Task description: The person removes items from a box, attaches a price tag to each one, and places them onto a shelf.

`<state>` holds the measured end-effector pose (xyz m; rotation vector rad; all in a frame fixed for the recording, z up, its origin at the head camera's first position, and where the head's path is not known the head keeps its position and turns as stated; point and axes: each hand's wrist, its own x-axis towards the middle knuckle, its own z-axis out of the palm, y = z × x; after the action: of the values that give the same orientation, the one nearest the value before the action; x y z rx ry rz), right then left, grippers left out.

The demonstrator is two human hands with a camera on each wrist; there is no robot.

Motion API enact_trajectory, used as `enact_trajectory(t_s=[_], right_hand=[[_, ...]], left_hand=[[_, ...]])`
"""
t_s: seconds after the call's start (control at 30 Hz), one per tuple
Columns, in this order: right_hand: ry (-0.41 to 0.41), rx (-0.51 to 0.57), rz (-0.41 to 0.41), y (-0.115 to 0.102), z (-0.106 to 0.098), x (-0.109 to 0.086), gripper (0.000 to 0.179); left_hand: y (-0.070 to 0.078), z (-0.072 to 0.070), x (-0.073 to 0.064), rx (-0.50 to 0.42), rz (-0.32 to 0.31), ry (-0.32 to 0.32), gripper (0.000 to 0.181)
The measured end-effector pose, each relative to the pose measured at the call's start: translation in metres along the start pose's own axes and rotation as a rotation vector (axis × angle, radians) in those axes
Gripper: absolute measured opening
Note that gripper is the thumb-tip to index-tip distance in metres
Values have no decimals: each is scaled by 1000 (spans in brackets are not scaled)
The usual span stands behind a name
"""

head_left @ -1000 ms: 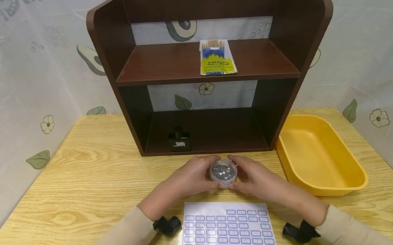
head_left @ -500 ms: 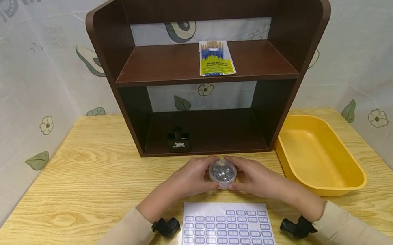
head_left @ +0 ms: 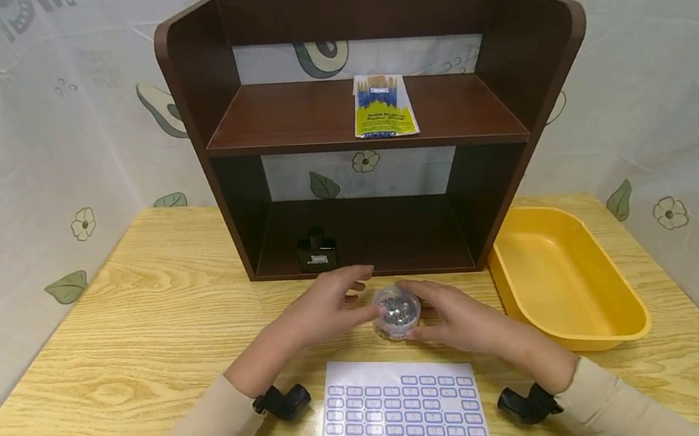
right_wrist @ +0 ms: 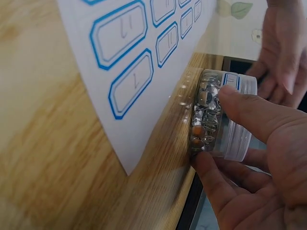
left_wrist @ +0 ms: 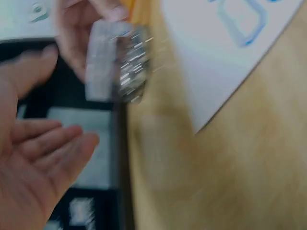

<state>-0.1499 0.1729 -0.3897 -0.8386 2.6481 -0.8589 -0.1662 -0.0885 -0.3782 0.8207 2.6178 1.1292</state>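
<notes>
A small round clear plastic jar (head_left: pixel 396 318) of shiny silver pieces stands on the table in front of the shelf. In the right wrist view, the jar (right_wrist: pixel 208 112) has a translucent lid and a blue-bordered label on its side. My right hand (head_left: pixel 460 315) grips the jar between thumb and fingers from the right. On the other side, my left hand (head_left: pixel 325 312) is off the jar, its thumb overlapping the jar's left edge in the head view. The left wrist view shows that left hand (left_wrist: pixel 36 158) with spread fingers and a gap to the jar.
A sheet of blue-bordered labels (head_left: pixel 403 415) lies nearest me, with a few labels gone. Behind the jar stands a dark brown shelf (head_left: pixel 387 260) bearing a black bottle (head_left: pixel 317 252) and a brush pack (head_left: pixel 384 106). A yellow tray (head_left: pixel 569 278) sits at the right.
My left hand has let go of the jar and drawn back to the left, its fingers opening. The right hand keeps its grip on the jar, which tilts slightly.
</notes>
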Motion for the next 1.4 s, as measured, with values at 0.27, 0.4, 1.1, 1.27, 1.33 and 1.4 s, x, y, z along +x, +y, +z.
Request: enact_trajectory(t_s=[0.27,0.4,1.1,1.27,1.33,1.4], right_hand=[[2,-8,13,-2,0,-1,79],[7,-15,20,-3,-1,-2,79],[-6,-13,49,-2,1,1,81],[-10,-6,37,-1,-1,2,80],[-10,-4,37,-1,-3,3,80],[-10,-8,43,-1,-4,4,80]], left_hand=[[-2,-70,-26,-29,60,682,25],[-10,-97,-34,-35,111,964,22],[-45,-120,-24,-102,-26,983,44],[-48,-122,-23,-76,-25,987,41],[-49,-123,-23,-65,-26,984,41],[-49,-124,-23,-57,-30,983,40]])
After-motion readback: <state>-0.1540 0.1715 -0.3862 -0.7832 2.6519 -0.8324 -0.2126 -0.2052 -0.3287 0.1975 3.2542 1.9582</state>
